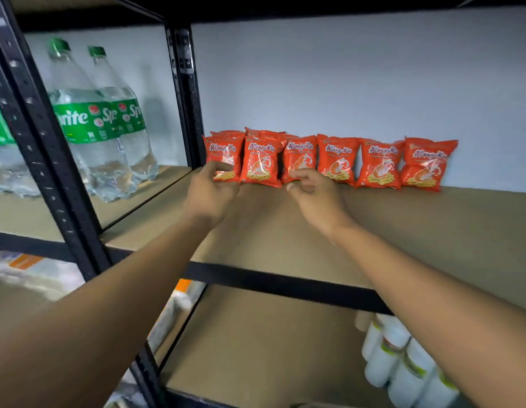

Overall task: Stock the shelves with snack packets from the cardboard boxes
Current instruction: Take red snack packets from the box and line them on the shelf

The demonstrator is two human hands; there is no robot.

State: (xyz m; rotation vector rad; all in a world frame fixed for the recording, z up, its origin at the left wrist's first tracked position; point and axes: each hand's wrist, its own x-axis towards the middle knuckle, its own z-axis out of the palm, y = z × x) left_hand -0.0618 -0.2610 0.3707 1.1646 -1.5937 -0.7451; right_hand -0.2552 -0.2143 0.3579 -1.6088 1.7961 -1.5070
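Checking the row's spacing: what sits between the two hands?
In the head view, one front-row red snack packet stands between the left hand and right hand.

One wide-angle view, worn on the head, looks forward and slightly down into a black rack (pixel 32 142) from close by. The shelf board (pixel 417 231) fills the middle. The left hand (pixel 210 191) and right hand (pixel 313 191) reach in from the near edge toward snack packets (pixel 379 163) at the far wall.

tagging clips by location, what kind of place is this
Probably a shop stockroom or small store: black metal racking, a row of red snack packets and big Sprite bottles beside them.
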